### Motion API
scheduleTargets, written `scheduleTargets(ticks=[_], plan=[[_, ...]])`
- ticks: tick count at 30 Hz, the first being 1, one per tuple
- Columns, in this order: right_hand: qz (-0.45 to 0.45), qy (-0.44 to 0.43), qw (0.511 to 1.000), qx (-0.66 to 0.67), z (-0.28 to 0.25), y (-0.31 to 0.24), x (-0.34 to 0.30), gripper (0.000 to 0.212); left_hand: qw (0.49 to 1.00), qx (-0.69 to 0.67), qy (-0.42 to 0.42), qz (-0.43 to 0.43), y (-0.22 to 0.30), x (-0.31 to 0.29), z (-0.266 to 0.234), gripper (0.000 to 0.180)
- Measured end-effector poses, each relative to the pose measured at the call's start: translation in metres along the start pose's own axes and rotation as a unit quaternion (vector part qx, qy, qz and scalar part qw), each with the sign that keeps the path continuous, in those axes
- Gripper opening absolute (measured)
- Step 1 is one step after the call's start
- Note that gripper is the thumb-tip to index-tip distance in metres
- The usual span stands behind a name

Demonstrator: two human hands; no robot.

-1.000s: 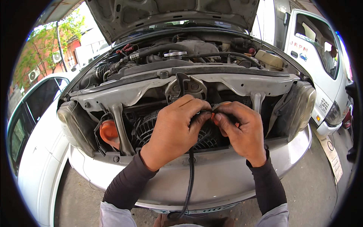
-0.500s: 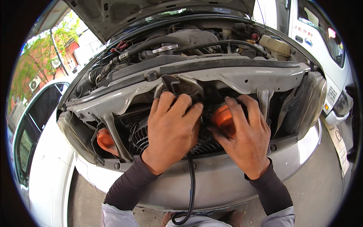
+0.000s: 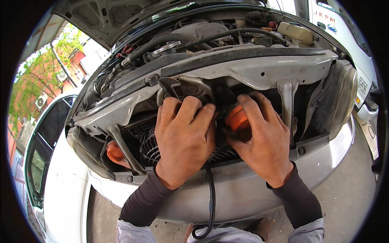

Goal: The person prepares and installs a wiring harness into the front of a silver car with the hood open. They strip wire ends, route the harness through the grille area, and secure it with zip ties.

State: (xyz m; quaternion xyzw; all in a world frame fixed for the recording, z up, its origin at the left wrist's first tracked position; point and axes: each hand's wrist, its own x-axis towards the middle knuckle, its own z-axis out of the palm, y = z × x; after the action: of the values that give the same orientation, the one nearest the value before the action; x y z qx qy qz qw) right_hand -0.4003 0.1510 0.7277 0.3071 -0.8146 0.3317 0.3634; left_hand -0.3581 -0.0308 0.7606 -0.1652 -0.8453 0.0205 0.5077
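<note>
My right hand (image 3: pixel 262 142) curls its fingers and thumb round an orange snail-shaped car horn (image 3: pixel 236 118) in the front opening of the car. Beside it, my left hand (image 3: pixel 181 139) is closed just below the hood latch (image 3: pixel 190 88). Its fingertips are bent out of sight, so whatever they grip is hidden. A second orange horn (image 3: pixel 116 152) sits behind a metal strut further left, untouched by either hand. From below my left hand, a black corrugated tube (image 3: pixel 211 194) hangs over the bumper.
Above my hands runs the silver front crossmember (image 3: pixel 243 77), with the engine (image 3: pixel 198 32) behind it under the raised hood (image 3: pixel 109 18). Headlights flank the opening, the right headlight (image 3: pixel 338 97) included. A white car (image 3: pixel 65 174) stands close on the left, a white vehicle (image 3: pixel 348 52) on the right.
The view has tilted and shifted slightly. Both hands stay in nearly the same places on the car, the right fingers still round the orange horn.
</note>
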Motion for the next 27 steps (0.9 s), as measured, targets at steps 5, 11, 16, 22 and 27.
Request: scheduleTargets(ticks=[5,11,16,22,27], plan=[[0.01,0.001,1.0,0.003,-0.001,0.001,-0.001,0.071,1.0,0.009,-0.002,0.017,0.002,0.003,-0.001,0.025],[0.002,0.013,0.999,0.045,-0.001,0.006,0.001,0.07,0.997,0.027,-0.003,0.071,0.001,0.008,0.0,0.036],[0.001,0.021,0.999,0.05,0.001,0.008,0.001,0.069,0.994,0.046,-0.018,0.098,0.001,0.012,0.001,0.039],[-0.006,0.031,0.998,0.052,0.003,0.011,0.0,0.07,0.993,0.061,-0.029,0.102,0.003,0.012,0.002,0.037],[-0.005,0.034,0.998,0.055,0.006,0.012,-0.001,0.072,0.991,0.063,-0.019,0.115,0.0,0.01,0.003,0.038]])
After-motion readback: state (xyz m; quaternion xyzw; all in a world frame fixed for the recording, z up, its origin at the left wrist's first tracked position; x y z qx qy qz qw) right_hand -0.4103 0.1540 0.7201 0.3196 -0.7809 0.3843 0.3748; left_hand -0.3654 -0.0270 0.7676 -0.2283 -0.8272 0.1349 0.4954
